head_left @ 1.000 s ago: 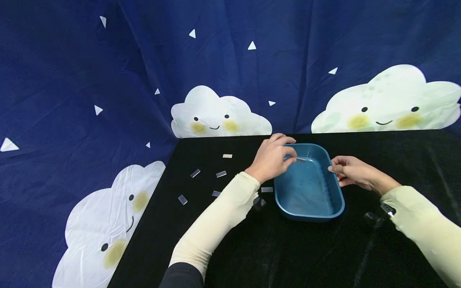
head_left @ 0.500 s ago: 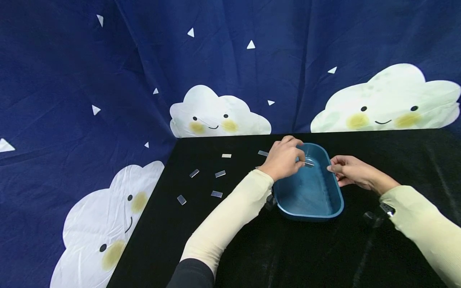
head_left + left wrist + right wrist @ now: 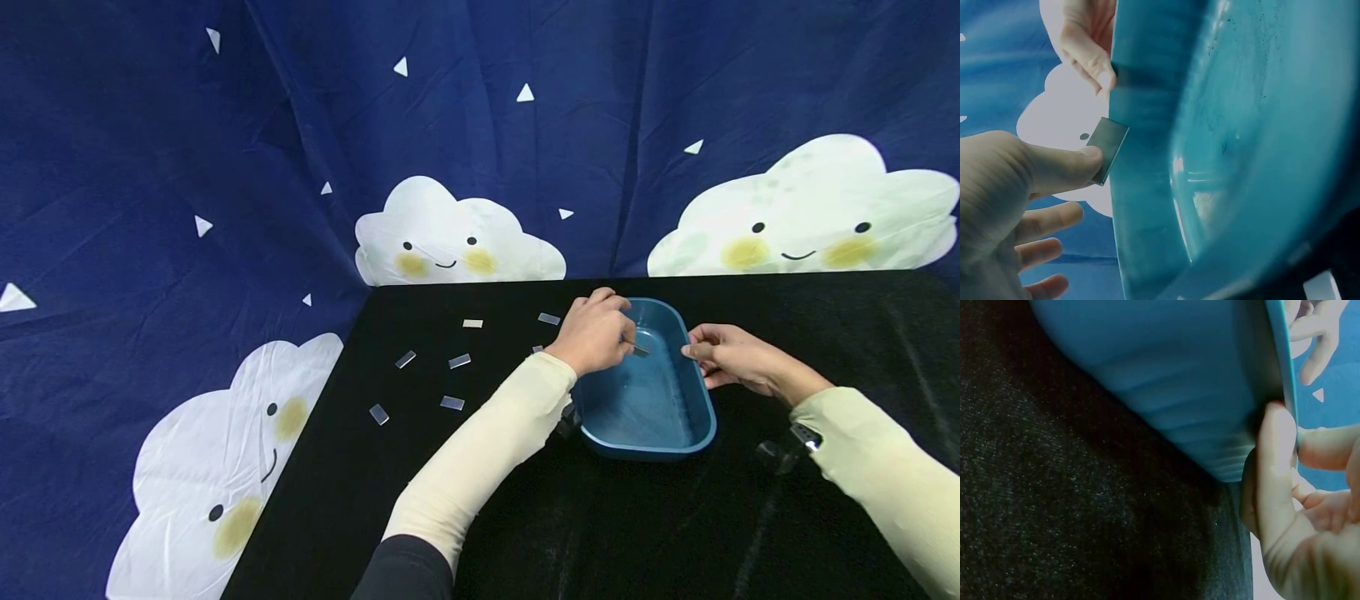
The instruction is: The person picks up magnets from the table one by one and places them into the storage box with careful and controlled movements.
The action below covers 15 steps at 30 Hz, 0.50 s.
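My left hand point(image 3: 596, 333) reaches over the far left part of a blue plastic bin point(image 3: 637, 417). Between thumb and finger it pinches a small, thin rectangular plate point(image 3: 1110, 140), grey and glossy like glass. In the left wrist view this plate stands tilted near the bin's rim, and the other three fingers are spread apart below the thumb. My right hand point(image 3: 738, 358) holds the bin's right rim, thumb on the outer wall point(image 3: 1166, 369) and fingers on the inner side. A pale patch shows on the bin's floor.
Several similar small plates lie scattered on the black tabletop left of the bin, among them a pale one point(image 3: 472, 323), a clear one point(image 3: 452, 402) and one by the left hand point(image 3: 549, 318). A blue cloud-print curtain point(image 3: 465, 125) hangs behind the table.
My left hand has moved right, further over the bin, carrying the plate, which now tilts more downward. Plates it covered on the table show again. The right hand keeps its place on the rim.
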Available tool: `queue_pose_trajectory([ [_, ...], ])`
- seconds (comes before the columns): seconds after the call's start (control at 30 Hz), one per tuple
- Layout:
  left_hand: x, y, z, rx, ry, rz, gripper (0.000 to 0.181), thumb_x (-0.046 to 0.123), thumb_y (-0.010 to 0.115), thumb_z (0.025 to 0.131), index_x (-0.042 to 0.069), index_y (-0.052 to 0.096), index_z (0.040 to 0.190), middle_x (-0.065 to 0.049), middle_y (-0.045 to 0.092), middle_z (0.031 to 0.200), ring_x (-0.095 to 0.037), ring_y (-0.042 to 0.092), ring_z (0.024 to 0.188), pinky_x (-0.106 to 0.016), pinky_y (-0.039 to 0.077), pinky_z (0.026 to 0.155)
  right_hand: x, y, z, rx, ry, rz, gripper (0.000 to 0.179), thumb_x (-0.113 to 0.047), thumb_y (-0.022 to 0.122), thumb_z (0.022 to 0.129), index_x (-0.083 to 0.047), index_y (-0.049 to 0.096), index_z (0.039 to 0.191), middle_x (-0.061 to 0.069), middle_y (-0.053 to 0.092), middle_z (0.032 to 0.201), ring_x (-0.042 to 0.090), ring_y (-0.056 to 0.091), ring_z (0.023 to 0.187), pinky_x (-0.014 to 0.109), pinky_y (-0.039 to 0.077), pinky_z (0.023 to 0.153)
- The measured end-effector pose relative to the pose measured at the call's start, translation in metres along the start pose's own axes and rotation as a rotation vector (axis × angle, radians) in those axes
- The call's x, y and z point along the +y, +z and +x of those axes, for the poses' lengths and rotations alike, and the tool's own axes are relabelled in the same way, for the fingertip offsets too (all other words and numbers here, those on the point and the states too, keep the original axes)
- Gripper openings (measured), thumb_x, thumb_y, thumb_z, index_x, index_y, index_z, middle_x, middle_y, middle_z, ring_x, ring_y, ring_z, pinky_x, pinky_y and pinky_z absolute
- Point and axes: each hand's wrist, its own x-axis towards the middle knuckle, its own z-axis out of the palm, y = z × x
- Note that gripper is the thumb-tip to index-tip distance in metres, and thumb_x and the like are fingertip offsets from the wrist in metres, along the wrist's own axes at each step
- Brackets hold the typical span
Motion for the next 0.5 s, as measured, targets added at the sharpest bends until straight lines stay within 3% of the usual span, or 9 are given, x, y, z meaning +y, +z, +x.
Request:
queue_pose_trajectory([
  [0.5, 0.0021, 0.0029, 0.0008, -0.050, 0.036, 0.027, 0.012, 0.036, 0.065, 0.094, 0.038, 0.076, 0.093, 0.013, 0.058, 0.139, -0.012, 0.038, 0.138, -0.035, 0.041, 0.103, -0.0001, -0.0015, -0.0021, -0.004, -0.010, 0.002, 0.026, -0.022, 0.048, 0.102, -0.004, 0.041, 0.119, 0.000, 0.054, 0.087, 0.010, 0.061, 0.072, 0.027, 0.058, 0.067],
])
